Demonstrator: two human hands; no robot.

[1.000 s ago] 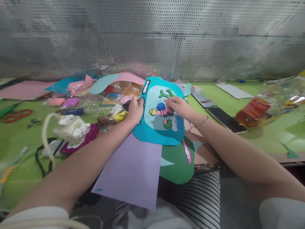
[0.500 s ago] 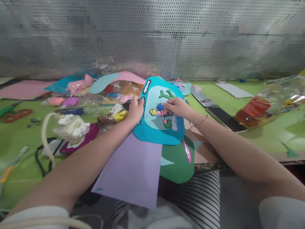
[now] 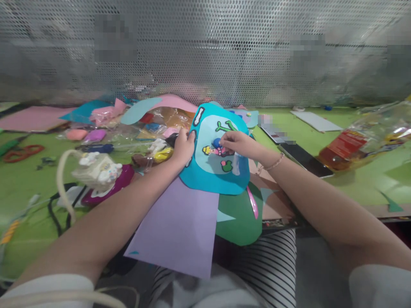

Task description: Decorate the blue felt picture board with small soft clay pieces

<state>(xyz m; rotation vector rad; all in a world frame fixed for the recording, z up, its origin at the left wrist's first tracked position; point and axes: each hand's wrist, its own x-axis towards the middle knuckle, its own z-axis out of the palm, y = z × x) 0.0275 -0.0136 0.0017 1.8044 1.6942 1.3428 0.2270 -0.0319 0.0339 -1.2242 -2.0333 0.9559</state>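
Note:
A turquoise foam craft board (image 3: 212,179) with a pale blue panel stands tilted in front of me. Small clay figures are stuck on the panel: a green sprout, a blue ball (image 3: 217,142), a yellow-and-pink figure (image 3: 212,150) and a green piece. My left hand (image 3: 182,149) grips the board's left edge, fingers curled round it. My right hand (image 3: 239,143) rests on the panel with its fingertips pinched at the blue ball and pink figure; what they hold is hidden.
A lilac sheet (image 3: 180,226) and a green sheet (image 3: 239,218) lie under the board. Clay bags and paper scraps (image 3: 150,124) clutter the left. A white plush pouch (image 3: 96,169), red scissors (image 3: 22,153), a phone (image 3: 305,159) and a plastic bag (image 3: 366,137) lie around. A perforated metal screen (image 3: 205,51) stands behind.
My right fingertips shifted slightly left over the blue ball and pink figure. The board and left hand stayed nearly still.

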